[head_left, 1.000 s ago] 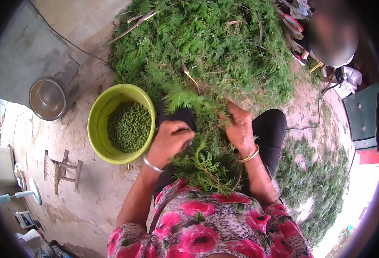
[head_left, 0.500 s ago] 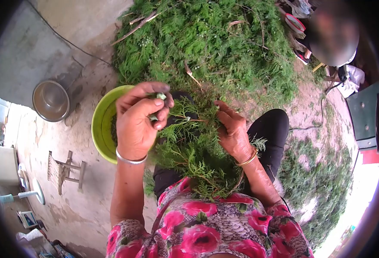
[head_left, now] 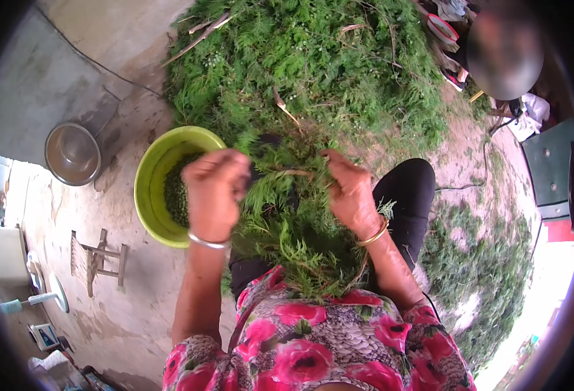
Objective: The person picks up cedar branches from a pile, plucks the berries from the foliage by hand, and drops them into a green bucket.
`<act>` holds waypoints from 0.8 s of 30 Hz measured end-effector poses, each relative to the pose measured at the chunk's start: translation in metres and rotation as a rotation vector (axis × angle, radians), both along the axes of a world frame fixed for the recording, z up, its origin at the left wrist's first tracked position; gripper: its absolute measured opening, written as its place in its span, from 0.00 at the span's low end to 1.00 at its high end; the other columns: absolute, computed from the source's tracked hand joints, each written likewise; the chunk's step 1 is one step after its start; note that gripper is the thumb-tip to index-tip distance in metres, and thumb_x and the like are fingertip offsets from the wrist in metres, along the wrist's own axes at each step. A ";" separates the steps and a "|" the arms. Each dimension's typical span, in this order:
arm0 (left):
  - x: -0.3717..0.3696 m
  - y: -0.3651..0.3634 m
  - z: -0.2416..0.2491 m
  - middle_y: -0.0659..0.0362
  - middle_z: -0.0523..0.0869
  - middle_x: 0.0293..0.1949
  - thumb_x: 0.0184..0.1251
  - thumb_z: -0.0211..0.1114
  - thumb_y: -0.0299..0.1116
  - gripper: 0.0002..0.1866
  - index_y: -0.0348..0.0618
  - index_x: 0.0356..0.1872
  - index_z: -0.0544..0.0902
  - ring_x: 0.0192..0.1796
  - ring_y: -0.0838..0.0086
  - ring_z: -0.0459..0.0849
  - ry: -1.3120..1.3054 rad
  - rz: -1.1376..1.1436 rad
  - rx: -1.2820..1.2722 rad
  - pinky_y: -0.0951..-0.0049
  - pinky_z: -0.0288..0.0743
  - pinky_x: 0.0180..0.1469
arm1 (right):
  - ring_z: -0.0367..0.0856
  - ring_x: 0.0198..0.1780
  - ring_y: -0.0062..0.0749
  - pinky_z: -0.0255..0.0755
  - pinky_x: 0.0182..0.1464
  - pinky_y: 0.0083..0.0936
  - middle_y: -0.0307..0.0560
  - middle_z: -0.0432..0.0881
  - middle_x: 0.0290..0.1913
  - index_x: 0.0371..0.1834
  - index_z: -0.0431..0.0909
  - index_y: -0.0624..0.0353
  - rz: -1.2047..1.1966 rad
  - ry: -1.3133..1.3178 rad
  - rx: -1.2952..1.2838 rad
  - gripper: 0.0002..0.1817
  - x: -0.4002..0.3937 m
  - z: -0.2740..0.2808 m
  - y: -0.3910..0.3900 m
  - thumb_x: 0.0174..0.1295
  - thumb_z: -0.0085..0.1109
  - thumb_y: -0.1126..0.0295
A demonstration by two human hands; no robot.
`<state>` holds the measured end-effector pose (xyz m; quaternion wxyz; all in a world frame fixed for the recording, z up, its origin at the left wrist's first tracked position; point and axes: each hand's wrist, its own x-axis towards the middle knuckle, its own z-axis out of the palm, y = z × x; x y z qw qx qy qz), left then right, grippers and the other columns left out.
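Note:
My left hand [head_left: 214, 192], with a silver bracelet, is blurred at the right side of a green bucket [head_left: 145, 189]. Its fingers are curled closed, and what they hold is hidden. Small green pieces [head_left: 177, 192] lie inside the bucket. My right hand [head_left: 351, 195], with a gold bangle, is closed on the stem of a leafy green branch [head_left: 293, 251] that lies across my lap. The branch's leaves reach leftward close to my left hand.
A large heap of green cuttings [head_left: 300, 58] lies ahead, with more cuttings [head_left: 476, 274] at the right. At the left are a metal basin [head_left: 73, 154] and a small wooden stool [head_left: 98, 260]. A person [head_left: 505, 49] is at the upper right.
My left hand has turned over and lowered slightly, its fingertips now out of sight; before, it pinched small green pieces. My right hand keeps hold of the branch. The view has shifted slightly.

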<state>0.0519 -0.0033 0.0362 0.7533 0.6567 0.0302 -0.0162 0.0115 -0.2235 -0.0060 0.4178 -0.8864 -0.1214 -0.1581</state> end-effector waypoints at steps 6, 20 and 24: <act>0.035 0.116 -0.048 0.48 0.83 0.38 0.59 0.60 0.24 0.11 0.32 0.43 0.80 0.38 0.64 0.82 -0.186 0.333 0.520 0.68 0.77 0.44 | 0.68 0.22 0.42 0.67 0.28 0.28 0.59 0.74 0.25 0.30 0.74 0.68 -0.338 0.118 0.107 0.08 0.010 -0.001 -0.044 0.48 0.62 0.81; -0.082 -0.044 -0.082 0.48 0.81 0.49 0.47 0.70 0.30 0.24 0.35 0.49 0.78 0.50 0.55 0.79 -0.355 -0.596 0.776 0.62 0.69 0.55 | 0.78 0.28 0.41 0.70 0.33 0.35 0.58 0.79 0.24 0.37 0.76 0.72 -0.527 0.474 0.459 0.18 0.031 -0.015 -0.074 0.57 0.60 0.63; -0.041 -0.043 -0.026 0.51 0.84 0.35 0.46 0.67 0.28 0.15 0.40 0.39 0.83 0.42 0.59 0.79 -0.013 -0.356 0.180 0.65 0.70 0.50 | 0.79 0.39 0.42 0.71 0.41 0.37 0.59 0.80 0.39 0.52 0.70 0.74 -0.284 0.529 -0.002 0.30 0.001 -0.002 -0.081 0.61 0.57 0.54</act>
